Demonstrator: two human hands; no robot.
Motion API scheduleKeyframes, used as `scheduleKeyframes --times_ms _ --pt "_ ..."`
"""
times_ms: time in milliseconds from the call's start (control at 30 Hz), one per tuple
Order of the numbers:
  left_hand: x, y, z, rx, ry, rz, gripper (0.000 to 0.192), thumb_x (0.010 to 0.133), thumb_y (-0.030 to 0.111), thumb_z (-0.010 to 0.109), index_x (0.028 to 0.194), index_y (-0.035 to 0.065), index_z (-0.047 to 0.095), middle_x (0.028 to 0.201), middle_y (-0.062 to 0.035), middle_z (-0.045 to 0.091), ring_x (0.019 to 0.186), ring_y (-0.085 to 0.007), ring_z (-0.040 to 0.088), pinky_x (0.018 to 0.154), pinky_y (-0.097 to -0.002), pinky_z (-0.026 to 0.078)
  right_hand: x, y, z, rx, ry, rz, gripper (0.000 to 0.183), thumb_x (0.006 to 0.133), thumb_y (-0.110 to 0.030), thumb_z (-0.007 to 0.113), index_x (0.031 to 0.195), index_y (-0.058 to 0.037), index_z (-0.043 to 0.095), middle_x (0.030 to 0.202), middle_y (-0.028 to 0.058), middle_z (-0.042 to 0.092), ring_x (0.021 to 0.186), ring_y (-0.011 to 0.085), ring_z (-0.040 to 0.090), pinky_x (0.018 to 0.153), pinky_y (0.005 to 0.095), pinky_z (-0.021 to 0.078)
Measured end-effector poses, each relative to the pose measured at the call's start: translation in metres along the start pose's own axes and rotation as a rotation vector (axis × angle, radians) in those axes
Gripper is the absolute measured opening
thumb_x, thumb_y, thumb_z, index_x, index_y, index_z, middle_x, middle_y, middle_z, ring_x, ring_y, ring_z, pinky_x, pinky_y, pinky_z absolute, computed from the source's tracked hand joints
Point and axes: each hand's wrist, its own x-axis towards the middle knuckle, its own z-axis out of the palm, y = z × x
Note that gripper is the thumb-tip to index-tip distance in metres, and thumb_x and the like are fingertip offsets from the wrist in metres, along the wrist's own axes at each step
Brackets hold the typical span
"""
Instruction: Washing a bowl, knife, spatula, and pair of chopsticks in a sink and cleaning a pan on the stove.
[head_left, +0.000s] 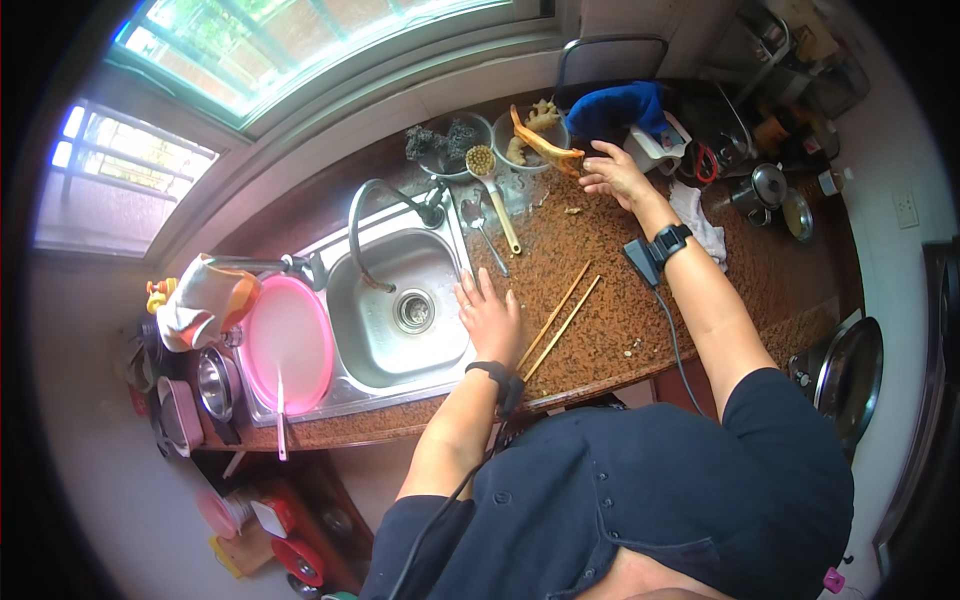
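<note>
My left hand (491, 316) lies palm down at the right rim of the steel sink (397, 315), its fingers apart. Beside it a pair of wooden chopsticks (564, 330) rests on the speckled brown counter. My right hand (616, 178) is spread at the near end of a long orange-brown item (544, 148); whether the fingertips touch it is unclear. That item lies across a bowl (504, 139) with ginger root (541, 117). Left of the bowl are a round-headed scrub brush (495, 196), a metal spoon (486, 234) and a bowl of dark scouring pads (459, 139).
A curved faucet (356, 225) arches over the sink. A pink-rimmed round board or basin (287, 345) with a knife (281, 420) stands left. A blue cloth (621, 109), a white cloth (697, 217) and a lidded steel pot (761, 191) are at the right. A cable hangs from my right wrist.
</note>
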Motion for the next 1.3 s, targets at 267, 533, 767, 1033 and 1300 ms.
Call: scheduleKeyframes --times_ms 267,533,767,1033,1300 --pt "-0.001 -0.006 0.003 0.022 0.02 -0.001 0.062 0.084 0.031 0.056 0.137 0.0076 0.034 0.146 -0.018 0.021 0.133 -0.0399 0.021 0.103 -0.0519 0.027 -0.046 0.007 0.049 -0.611 0.351 -0.704 0.041 0.074 -0.011 0.07 0.113 -0.0053 0.055 0.106 0.0141 0.051 0.074 0.0134 0.058 0.063 0.0257 0.0473" --pt "0.001 0.001 0.009 0.015 -0.004 -0.004 0.062 0.084 0.032 0.055 0.137 0.0077 0.034 0.146 -0.0176 0.02 0.133 -0.0392 0.021 0.103 -0.0507 0.027 -0.019 0.067 0.128 -1.066 0.067 -0.412 0.045 0.074 -0.031 0.07 0.102 0.0004 0.057 0.103 0.0203 0.06 0.096 0.0332 0.059 0.08 0.0408 0.0483" --pt "-0.002 -0.005 0.004 -0.015 -0.011 -0.032 0.062 0.085 0.032 0.055 0.138 0.0085 0.033 0.148 -0.0163 0.018 0.135 -0.038 0.018 0.104 -0.0503 0.026 -0.011 0.057 0.125 -0.63 0.075 -0.602 0.02 0.079 -0.019 0.058 0.088 -0.001 0.057 0.075 0.0208 0.061 0.071 0.0368 0.061 0.064 0.0418 0.0475" --pt "0.001 -0.007 0.007 0.027 -0.001 -0.01 0.062 0.085 0.033 0.055 0.138 0.0069 0.034 0.146 -0.0198 0.022 0.133 -0.0401 0.023 0.101 -0.051 0.031 0.045 -0.005 0.146 -1.011 -0.003 -0.511 0.038 0.078 -0.022 0.062 0.112 -0.0049 0.057 0.097 0.02 0.06 0.096 0.0344 0.059 0.082 0.0415 0.0461" --pt "-0.001 -0.015 0.007 0.006 0.065 0.0 0.064 0.082 0.033 0.057 0.137 0.0078 0.036 0.145 -0.0194 0.025 0.133 -0.0403 0.024 0.101 -0.0509 0.03 0.01 0.009 0.149 -1.006 0.166 -0.919 0.051 0.074 -0.017 0.068 0.122 -0.0079 0.052 0.118 0.0163 0.047 0.108 0.0324 0.05 0.092 0.0405 0.0413"
